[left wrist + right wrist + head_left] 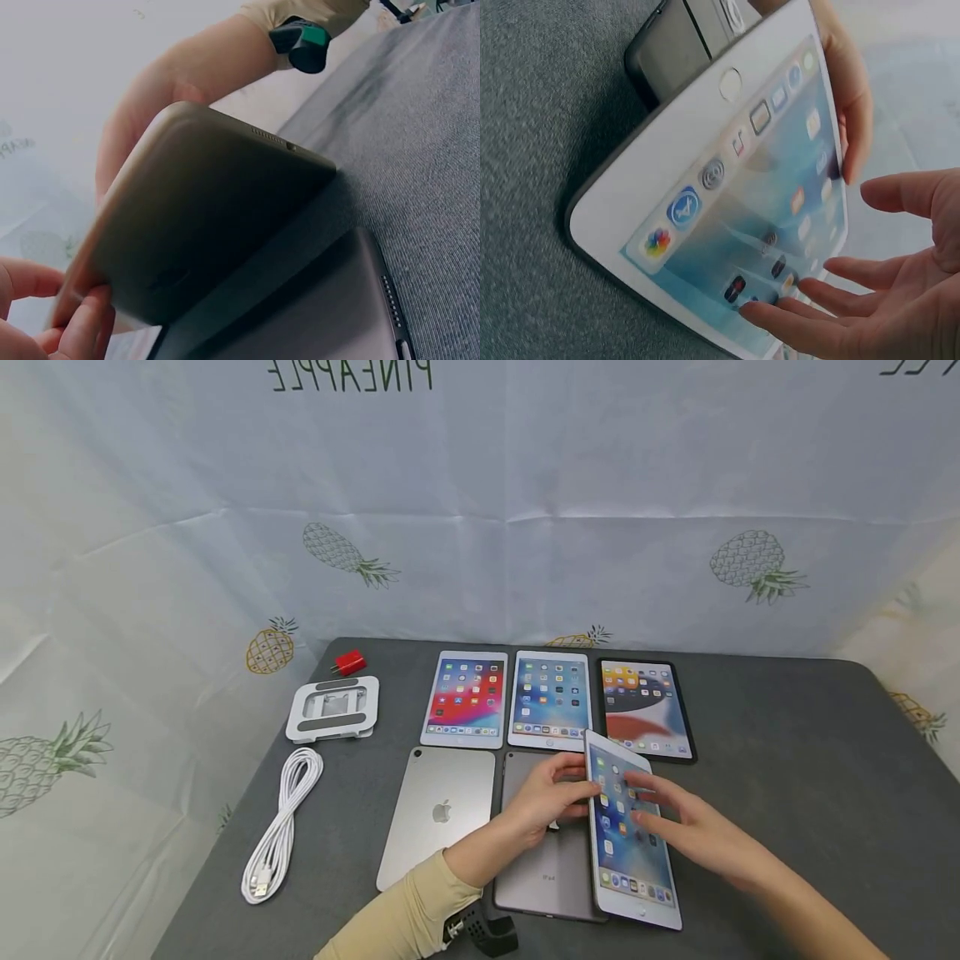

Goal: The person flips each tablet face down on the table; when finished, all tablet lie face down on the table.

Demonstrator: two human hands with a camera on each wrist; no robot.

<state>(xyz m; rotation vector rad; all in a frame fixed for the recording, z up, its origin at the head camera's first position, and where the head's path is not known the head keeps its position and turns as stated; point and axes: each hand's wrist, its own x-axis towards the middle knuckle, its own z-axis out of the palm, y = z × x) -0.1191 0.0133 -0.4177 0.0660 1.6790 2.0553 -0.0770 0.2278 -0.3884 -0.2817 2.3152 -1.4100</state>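
Two hands tilt the thin white-framed glass tablet (pixel 626 831): left hand (pixel 543 797) pinches its nine-o'clock edge, right hand (pixel 690 827) open-fingered on the screen (stiff, slippery, probably fragile).

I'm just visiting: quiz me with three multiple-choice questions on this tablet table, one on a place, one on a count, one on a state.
1. Where does the red charger lie?
A. behind the white stand
B. on the cable
C. beside the black-framed tablet

2. How many tablets lie screen-up in the back row?
A. one
B. three
C. five

3. How is the white tablet between the left hand and right hand?
A. flat, face down
B. tilted up on one long edge, screen lit
C. folded shut

Answers: 1 A, it sits just behind the stand. 2 B, three lit screens stand side by side. 3 B, its near edge rests on the table.
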